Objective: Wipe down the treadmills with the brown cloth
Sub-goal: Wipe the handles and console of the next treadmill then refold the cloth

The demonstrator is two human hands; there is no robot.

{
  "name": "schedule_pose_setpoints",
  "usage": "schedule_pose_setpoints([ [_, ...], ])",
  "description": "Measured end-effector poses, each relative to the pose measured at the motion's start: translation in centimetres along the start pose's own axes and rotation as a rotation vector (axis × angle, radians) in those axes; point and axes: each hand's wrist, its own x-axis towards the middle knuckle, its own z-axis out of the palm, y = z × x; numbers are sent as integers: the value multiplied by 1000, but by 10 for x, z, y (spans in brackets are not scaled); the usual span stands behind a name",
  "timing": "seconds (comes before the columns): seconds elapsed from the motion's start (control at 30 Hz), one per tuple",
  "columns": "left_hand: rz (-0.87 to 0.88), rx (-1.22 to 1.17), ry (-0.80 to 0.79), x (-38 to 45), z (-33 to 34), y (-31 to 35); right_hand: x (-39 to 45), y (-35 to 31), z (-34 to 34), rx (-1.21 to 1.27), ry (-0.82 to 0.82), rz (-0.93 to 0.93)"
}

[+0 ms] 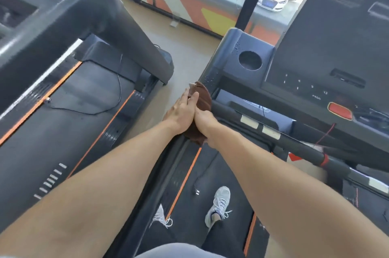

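Off to the left stands the neighbouring treadmill (pixel 69 98), its belt carrying a loose black cable (pixel 117 89); if the wiping moves over there, the cloth could snag that lead and drag it. Coming in toward the middle, the left hand (pixel 183 110) lies with straight fingers flat against the brown cloth (pixel 203 98), pressing rather than gripping; the cloth is bunched at the left end of the near treadmill's handrail (pixel 273 131), just below the corner of the console (pixel 242 62). The right hand (pixel 205 122) is against the cloth from the other side, but its fingers are hidden, so I cannot tell whether they are curled round it. With one palm only pressing, the cloth could slip off the rail and drop onto the belt by the person's shoes (pixel 219 205). Further right, the red stop button (pixel 340 110) and its thin red cord (pixel 325 133) sit near the rail; a wide sweep might catch the cord.
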Motion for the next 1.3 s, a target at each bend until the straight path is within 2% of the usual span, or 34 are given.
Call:
schedule_pose_setpoints([
  [0.17,-77,171,180,-17,14,7,-23,36,-27,261,-113,-69],
  [0.27,-149,188,276,-23,21,13,-36,26,-34,251,-33,-218],
  [0.33,-176,158,342,-23,24,25,-38,9,-45,100,99,-431],
  [0.4,-150,143,418,-21,32,43,-38,-3,-62,-156,252,-732],
  [0.5,-64,268,477,-7,44,71,-23,-21,-88,-517,516,-1235],
  [0.53,-76,292,474,2,45,78,-11,-30,-96,-677,604,-1306],
  [0.57,-99,291,456,14,46,83,4,-38,-104,-873,648,-1256],
  [0.63,-151,336,376,34,48,87,28,-51,-118,-1211,540,-910],
  [0.67,-167,395,341,42,49,87,40,-52,-122,-1246,445,-760],
  [0.73,-169,490,319,54,51,85,57,-50,-123,-1177,314,-638],
  [0.83,-125,520,315,73,47,88,70,-52,-120,-1151,310,-672],
  [1.03,-76,418,269,128,35,115,107,-90,-135,-991,333,-664],
  [1.17,-68,393,262,164,33,136,135,-113,-148,-972,402,-661],
  [1.3,-56,416,279,196,36,156,160,-134,-167,-960,398,-692],
])
